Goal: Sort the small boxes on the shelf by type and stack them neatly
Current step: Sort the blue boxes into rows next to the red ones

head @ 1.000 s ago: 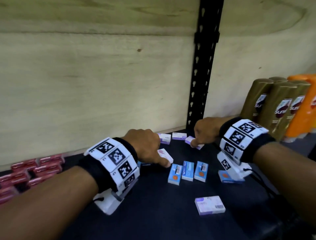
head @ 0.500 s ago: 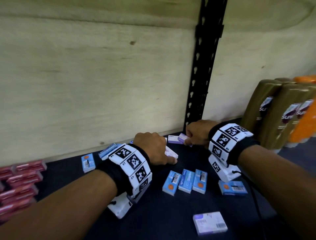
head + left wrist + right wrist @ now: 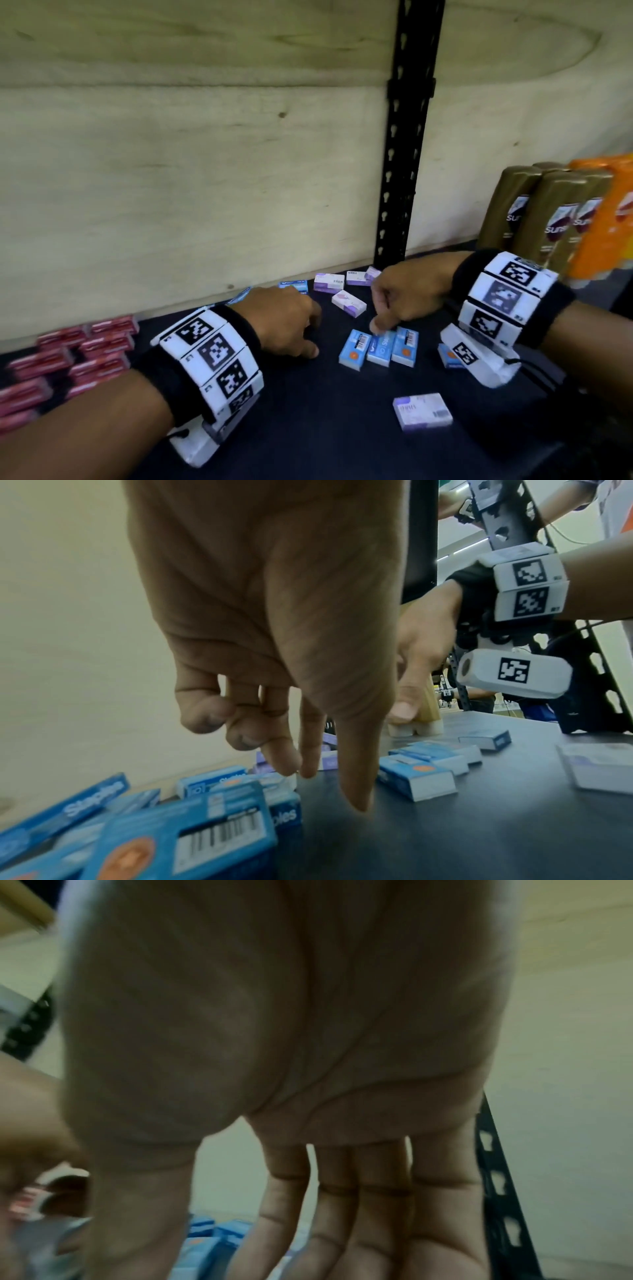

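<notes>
Three blue staple boxes (image 3: 378,350) lie side by side on the dark shelf (image 3: 325,428). My right hand (image 3: 381,320) reaches down over them, its thumb tip touching the far end of the middle box; its fingers (image 3: 373,1218) point down fairly straight. My left hand (image 3: 301,337) hovers left of the row with loosely curled fingers (image 3: 277,758) and holds nothing. Purple-and-white boxes (image 3: 348,303) lie behind the hands, and one more (image 3: 422,411) lies near the front. More blue boxes (image 3: 178,842) sit below my left wrist.
Red boxes (image 3: 68,356) are stacked at the left. Brown shampoo bottles (image 3: 548,222) and an orange bottle (image 3: 613,219) stand at the right. A black slotted upright (image 3: 400,154) runs up the plywood back wall. Another blue box (image 3: 445,358) lies under my right wrist.
My right hand came forward from the purple boxes at the back to the row of blue boxes. My left hand drew back left, off the purple-and-white box.
</notes>
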`<state>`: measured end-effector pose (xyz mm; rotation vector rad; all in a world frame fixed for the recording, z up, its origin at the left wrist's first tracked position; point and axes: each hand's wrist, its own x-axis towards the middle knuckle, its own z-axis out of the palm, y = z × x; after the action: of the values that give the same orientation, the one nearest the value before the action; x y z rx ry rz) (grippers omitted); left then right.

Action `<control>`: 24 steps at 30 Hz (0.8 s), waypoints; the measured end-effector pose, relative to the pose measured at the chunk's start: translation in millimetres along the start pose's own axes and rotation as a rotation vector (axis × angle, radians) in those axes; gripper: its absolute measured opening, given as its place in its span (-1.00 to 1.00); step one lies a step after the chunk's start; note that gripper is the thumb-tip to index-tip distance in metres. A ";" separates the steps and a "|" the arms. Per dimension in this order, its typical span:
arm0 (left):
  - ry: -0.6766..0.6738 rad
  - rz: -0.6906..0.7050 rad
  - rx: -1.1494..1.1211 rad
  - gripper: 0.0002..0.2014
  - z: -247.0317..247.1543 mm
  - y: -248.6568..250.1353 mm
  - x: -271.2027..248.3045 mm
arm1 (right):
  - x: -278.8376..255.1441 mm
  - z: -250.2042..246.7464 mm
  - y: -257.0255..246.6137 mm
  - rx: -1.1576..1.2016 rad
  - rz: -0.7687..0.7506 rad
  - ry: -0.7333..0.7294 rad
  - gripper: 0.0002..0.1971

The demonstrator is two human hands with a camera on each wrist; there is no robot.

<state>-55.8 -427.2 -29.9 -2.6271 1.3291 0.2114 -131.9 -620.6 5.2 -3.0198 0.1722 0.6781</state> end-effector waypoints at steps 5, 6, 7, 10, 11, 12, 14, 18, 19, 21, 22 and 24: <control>-0.080 -0.007 -0.029 -0.47 4.6 -2.9 -22.9 | -37.5 16.6 -7.6 0.092 -0.034 -0.079 -0.57; -0.086 -0.006 -0.037 -0.47 5.4 -2.3 -27.5 | -42.9 20.1 -8.6 0.094 -0.029 -0.091 -0.56; -0.091 -0.006 -0.045 -0.47 6.7 -2.2 -30.5 | -46.6 22.9 -9.1 0.095 -0.027 -0.105 -0.55; -0.118 -0.011 -0.062 -0.46 9.5 -1.6 -38.9 | -57.6 30.9 -10.3 0.095 -0.018 -0.141 -0.52; -0.128 -0.019 -0.067 -0.45 9.7 -1.6 -41.9 | -61.4 33.6 -11.3 0.089 -0.011 -0.148 -0.51; -0.136 -0.027 -0.070 -0.44 9.6 -1.6 -43.8 | -63.5 36.6 -12.1 0.080 -0.004 -0.154 -0.50; -0.148 -0.035 -0.071 -0.41 9.0 -2.1 -47.7 | -66.4 42.0 -13.9 0.052 0.005 -0.166 -0.51; -0.164 -0.051 -0.066 -0.40 10.0 -5.9 -55.0 | -66.1 43.4 -13.9 0.037 0.019 -0.163 -0.62; -0.168 -0.055 -0.069 -0.39 10.4 -7.7 -56.0 | -64.7 40.7 -11.7 0.058 0.028 -0.147 -0.64; -0.170 -0.070 -0.078 -0.41 11.2 -12.6 -57.8 | -58.6 31.6 -4.7 0.114 0.042 -0.082 -0.67; -0.166 -0.080 -0.083 -0.43 11.4 -14.9 -58.3 | -54.0 26.6 -0.1 0.137 0.048 -0.036 -0.68; -0.146 -0.100 -0.090 -0.46 10.8 -20.6 -59.7 | -42.2 16.4 9.0 0.139 0.074 0.058 -0.70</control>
<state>-74.8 -366.1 -25.6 -2.6843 1.1645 0.4487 -177.9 -624.3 8.3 -2.9140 0.3209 0.5580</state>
